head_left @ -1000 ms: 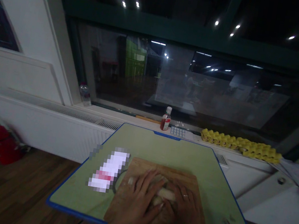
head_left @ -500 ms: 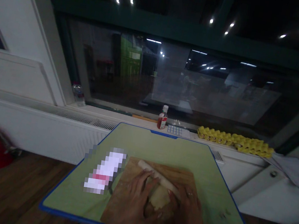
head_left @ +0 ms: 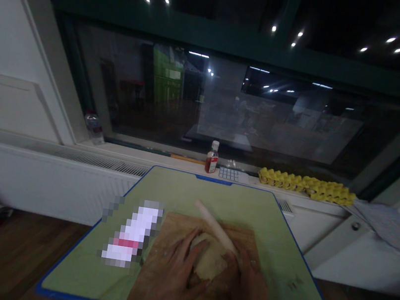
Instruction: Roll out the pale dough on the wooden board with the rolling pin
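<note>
A pale, flattened round of dough (head_left: 210, 262) lies on the wooden board (head_left: 174, 221). My left hand (head_left: 177, 272) rests at the dough's left edge, thumb and fingers apart, fingertips on or beside it. My right hand (head_left: 250, 283) has its fingers around the near right end of a light wooden rolling pin (head_left: 215, 225). The pin slants away to the upper left, along the dough's far side, its far end reaching past the board's back edge. My right fingers hide the pin's near end and part of the dough's right side.
The board sits on a green folding table (head_left: 172, 186) with a blue rim. A blurred white and pink item (head_left: 133, 233) lies left of the board. On the sill behind are a small bottle (head_left: 212, 158), yellow egg cartons (head_left: 303, 185) and a clear plastic bottle (head_left: 93, 126).
The rolling pin's far end has swung away from the dough and my left hand, which has let go of it. More dough shows. My view has shifted slightly right.
</note>
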`<state>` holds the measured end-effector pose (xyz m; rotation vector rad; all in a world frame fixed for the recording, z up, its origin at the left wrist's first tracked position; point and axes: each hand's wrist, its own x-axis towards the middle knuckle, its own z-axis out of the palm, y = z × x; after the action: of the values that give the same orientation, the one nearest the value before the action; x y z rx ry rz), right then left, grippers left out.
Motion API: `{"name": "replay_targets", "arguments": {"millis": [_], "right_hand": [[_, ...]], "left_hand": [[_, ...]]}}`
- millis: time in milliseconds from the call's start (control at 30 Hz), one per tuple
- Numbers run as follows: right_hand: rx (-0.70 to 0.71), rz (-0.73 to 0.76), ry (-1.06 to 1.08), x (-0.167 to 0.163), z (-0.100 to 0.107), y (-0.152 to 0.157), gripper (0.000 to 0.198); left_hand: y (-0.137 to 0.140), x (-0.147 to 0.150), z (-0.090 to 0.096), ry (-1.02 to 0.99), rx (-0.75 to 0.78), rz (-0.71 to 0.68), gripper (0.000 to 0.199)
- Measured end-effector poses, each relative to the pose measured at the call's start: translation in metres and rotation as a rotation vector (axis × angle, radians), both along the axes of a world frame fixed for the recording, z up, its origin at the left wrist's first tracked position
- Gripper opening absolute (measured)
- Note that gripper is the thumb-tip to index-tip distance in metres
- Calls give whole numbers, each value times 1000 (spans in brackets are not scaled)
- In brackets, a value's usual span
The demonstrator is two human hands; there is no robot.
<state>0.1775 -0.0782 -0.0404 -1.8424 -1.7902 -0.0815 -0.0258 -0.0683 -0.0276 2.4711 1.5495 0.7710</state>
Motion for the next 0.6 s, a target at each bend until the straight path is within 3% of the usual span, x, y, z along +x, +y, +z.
{"name": "replay_targets", "arguments": {"millis": [233, 433, 600], "right_hand": [[74, 22, -4, 1, -5, 3, 38], [64, 118, -47, -1, 0, 2, 37], [61, 164, -164, -3, -4, 2, 34]], "left_hand": [[5, 17, -12, -9, 105, 185, 75], [2, 16, -14, 17, 260, 229, 82], [5, 9, -16, -40, 281, 338, 69]]}}
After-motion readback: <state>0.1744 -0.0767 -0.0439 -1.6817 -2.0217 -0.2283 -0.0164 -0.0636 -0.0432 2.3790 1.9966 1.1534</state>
